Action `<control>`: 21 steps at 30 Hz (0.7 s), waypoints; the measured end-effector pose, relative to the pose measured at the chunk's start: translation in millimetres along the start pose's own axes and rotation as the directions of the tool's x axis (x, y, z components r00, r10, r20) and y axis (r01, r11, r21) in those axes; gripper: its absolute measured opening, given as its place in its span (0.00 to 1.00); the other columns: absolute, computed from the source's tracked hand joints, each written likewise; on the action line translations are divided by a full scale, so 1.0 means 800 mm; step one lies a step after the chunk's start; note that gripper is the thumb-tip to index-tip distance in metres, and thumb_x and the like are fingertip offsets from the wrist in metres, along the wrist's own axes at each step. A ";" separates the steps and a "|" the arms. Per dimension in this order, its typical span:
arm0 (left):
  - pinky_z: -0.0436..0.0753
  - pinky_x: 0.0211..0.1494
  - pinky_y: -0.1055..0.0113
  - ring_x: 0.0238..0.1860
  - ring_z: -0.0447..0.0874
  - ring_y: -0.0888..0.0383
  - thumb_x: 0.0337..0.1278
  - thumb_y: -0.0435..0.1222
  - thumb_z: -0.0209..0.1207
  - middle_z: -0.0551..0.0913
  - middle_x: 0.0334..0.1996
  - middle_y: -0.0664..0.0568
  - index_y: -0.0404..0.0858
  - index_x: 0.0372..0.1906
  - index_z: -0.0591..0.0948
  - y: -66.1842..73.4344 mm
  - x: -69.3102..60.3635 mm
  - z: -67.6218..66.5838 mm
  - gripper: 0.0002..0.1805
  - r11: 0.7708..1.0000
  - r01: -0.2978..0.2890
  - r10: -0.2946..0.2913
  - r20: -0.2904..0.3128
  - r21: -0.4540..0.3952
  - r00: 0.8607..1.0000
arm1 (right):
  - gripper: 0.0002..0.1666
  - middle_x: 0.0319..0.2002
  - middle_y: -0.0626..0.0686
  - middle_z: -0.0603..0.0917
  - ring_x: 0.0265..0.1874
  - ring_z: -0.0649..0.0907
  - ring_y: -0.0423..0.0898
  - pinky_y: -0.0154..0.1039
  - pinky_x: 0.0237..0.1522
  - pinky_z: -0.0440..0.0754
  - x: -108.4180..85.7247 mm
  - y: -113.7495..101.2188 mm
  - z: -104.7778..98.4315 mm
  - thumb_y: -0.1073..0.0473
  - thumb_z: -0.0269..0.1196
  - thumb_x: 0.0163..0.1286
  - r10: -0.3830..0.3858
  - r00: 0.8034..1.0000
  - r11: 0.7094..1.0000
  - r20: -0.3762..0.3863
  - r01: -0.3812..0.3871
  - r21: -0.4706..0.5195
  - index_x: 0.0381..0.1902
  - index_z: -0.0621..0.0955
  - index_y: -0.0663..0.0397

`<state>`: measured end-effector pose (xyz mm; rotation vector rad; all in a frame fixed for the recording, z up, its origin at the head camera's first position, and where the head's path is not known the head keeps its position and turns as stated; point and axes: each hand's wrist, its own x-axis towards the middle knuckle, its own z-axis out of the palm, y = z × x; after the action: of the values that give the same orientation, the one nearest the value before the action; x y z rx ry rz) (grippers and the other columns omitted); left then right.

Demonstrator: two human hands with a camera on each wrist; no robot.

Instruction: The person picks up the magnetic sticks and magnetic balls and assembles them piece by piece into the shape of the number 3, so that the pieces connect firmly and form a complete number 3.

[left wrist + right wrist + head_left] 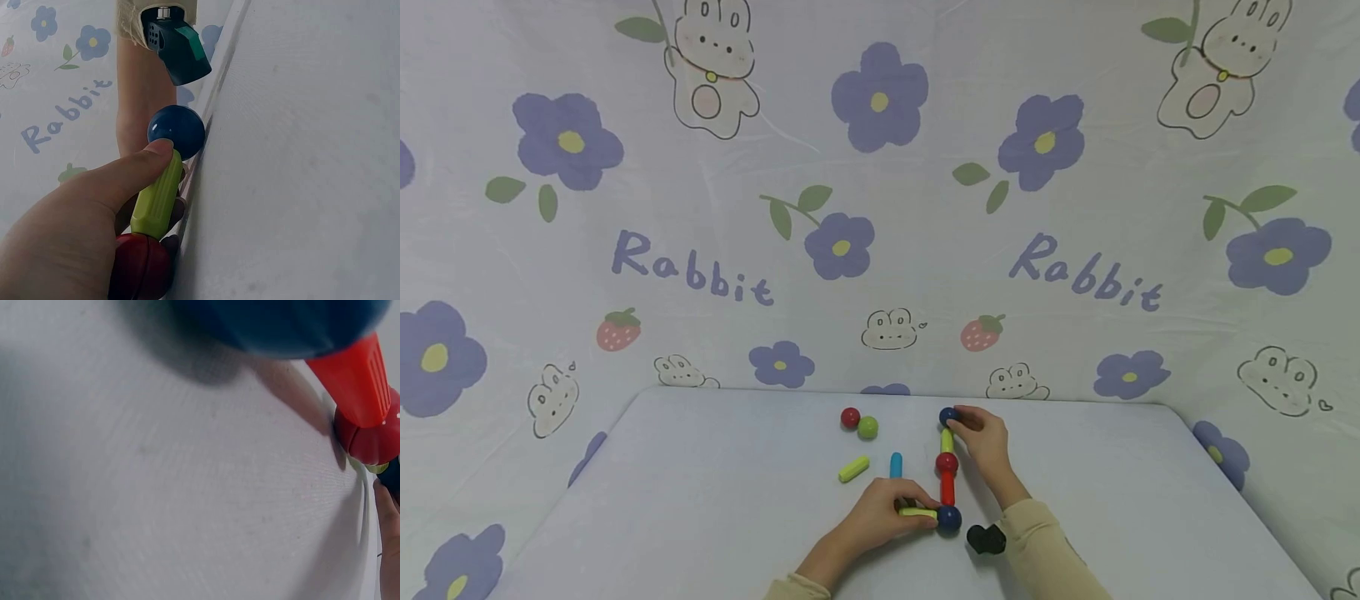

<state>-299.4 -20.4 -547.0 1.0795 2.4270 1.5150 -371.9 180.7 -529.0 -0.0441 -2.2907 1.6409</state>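
Note:
In the head view my left hand grips a yellow-green rod joined to the near blue ball. The left wrist view shows a red ball at the rod's other end, partly behind the hand. From the near blue ball a red rod runs away to another red ball, followed by a second yellow-green rod and the far blue ball. My right hand pinches that far ball between thumb and fingers. A light-blue rod sticks out beyond the left hand, its near end hidden.
Left of the chain lie a loose red ball, a green ball touching or nearly touching it, and a yellow-green rod. A black wrist camera hangs by the right sleeve. A patterned cloth rises behind the white table.

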 end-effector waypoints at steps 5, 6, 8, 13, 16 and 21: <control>0.77 0.31 0.72 0.28 0.75 0.67 0.44 0.46 0.65 0.81 0.31 0.70 0.53 0.37 0.83 -0.001 0.000 0.000 0.11 1.000 -0.022 0.022 -0.005 0.017 1.000 | 0.17 0.43 0.58 0.80 0.43 0.79 0.51 0.41 0.44 0.76 0.002 0.005 0.002 0.65 0.65 0.55 -0.001 1.000 1.000 -0.007 0.001 -0.023 0.44 0.79 0.62; 0.77 0.31 0.72 0.28 0.75 0.67 0.44 0.46 0.65 0.81 0.31 0.70 0.53 0.37 0.83 -0.001 0.000 -0.001 0.11 0.999 -0.027 0.027 -0.005 0.020 1.000 | 0.17 0.42 0.58 0.80 0.43 0.79 0.50 0.41 0.44 0.76 0.003 0.006 0.003 0.65 0.65 0.55 0.003 1.000 1.000 -0.008 -0.003 -0.027 0.44 0.79 0.62; 0.77 0.31 0.72 0.28 0.75 0.67 0.44 0.45 0.65 0.80 0.31 0.71 0.52 0.37 0.83 -0.001 0.001 0.000 0.11 0.999 -0.035 0.035 -0.006 0.023 0.999 | 0.18 0.42 0.58 0.81 0.43 0.79 0.50 0.41 0.44 0.76 0.003 0.008 0.002 0.65 0.66 0.54 0.005 1.000 1.000 -0.004 -0.005 -0.029 0.44 0.79 0.62; 0.77 0.31 0.72 0.28 0.75 0.67 0.44 0.45 0.65 0.80 0.31 0.71 0.53 0.37 0.83 -0.001 0.001 0.000 0.11 0.999 -0.037 0.037 -0.002 0.018 0.999 | 0.18 0.42 0.58 0.80 0.43 0.79 0.49 0.40 0.44 0.76 0.003 0.010 0.001 0.65 0.66 0.54 0.001 1.000 1.000 0.015 -0.001 -0.022 0.44 0.79 0.62; 0.77 0.31 0.72 0.28 0.75 0.67 0.44 0.46 0.65 0.80 0.30 0.71 0.53 0.37 0.83 -0.002 0.001 0.000 0.11 0.999 -0.036 0.036 0.000 0.016 0.999 | 0.18 0.42 0.57 0.81 0.43 0.79 0.49 0.39 0.44 0.76 0.004 0.009 0.000 0.65 0.66 0.54 0.003 1.000 1.000 0.020 -0.003 -0.019 0.44 0.79 0.61; 0.77 0.30 0.72 0.27 0.75 0.67 0.43 0.46 0.65 0.80 0.30 0.71 0.53 0.37 0.83 -0.002 0.001 0.001 0.11 0.999 -0.033 0.033 -0.001 0.020 0.999 | 0.18 0.43 0.58 0.80 0.44 0.79 0.50 0.39 0.44 0.76 0.003 0.012 0.000 0.66 0.65 0.54 -0.009 0.999 1.000 0.031 0.010 -0.028 0.45 0.79 0.62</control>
<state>-300.5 -20.2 -548.7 1.1285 2.4419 1.5048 -376.1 184.3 -537.2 -0.0146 -2.3341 1.6157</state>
